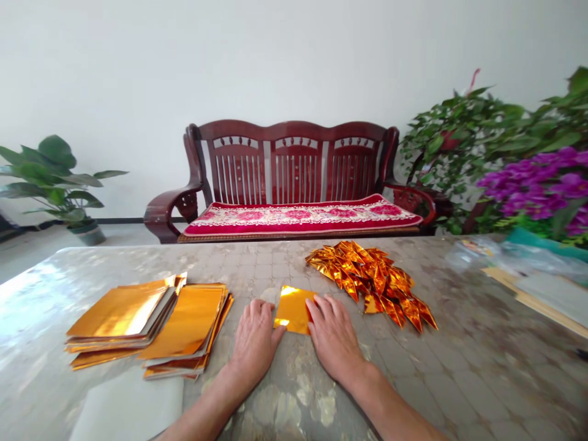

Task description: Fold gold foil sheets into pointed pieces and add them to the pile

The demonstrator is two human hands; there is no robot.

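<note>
On the patterned bench, the left hand has thumb and fingers spread; whether the right hand pinches, I cannot tell. Between them lies the gold sheet: best kept flat, edges square. Sheet stacks sit left, folded pieces right.

You face a pale wall; a dark red bench stands before it. A potted plant stands on grey floor at your left; purple flowers, right.
</note>
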